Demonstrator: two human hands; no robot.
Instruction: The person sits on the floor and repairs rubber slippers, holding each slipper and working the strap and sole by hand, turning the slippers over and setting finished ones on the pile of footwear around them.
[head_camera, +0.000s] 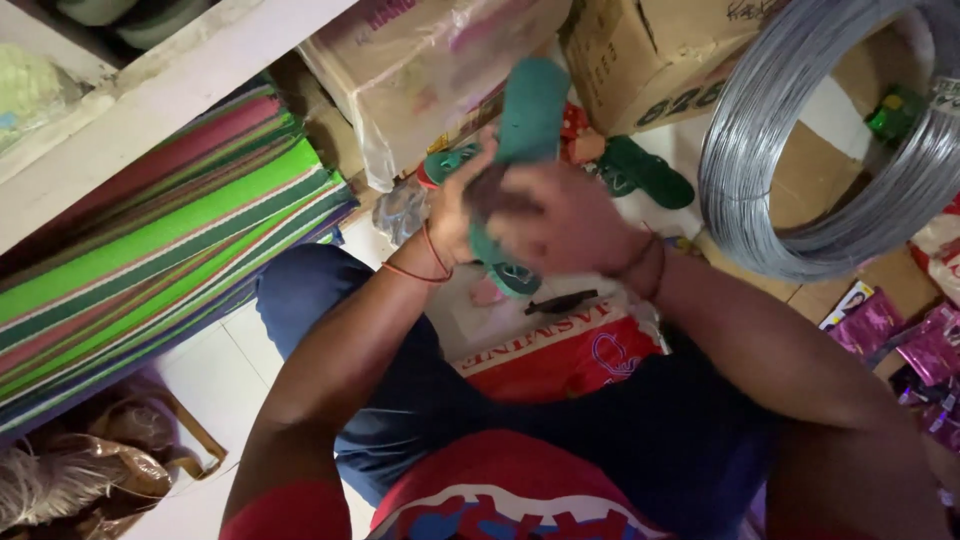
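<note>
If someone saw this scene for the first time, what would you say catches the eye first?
Probably the green flip-flop at top centre, gripped by both the left hand and the right hand. Next, the big coil of grey wire at upper right, and the stack of striped green and red mats along the left.

Wire coil (800, 190) — cut off top right.

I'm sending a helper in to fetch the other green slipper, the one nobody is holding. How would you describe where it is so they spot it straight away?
Start at the big coil of grey wire on the right. Just left of its rim, on the pale floor below the cardboard box, lies the loose green slipper. Unlike its twin, the green slipper in both hands, it lies flat and untouched.
</note>
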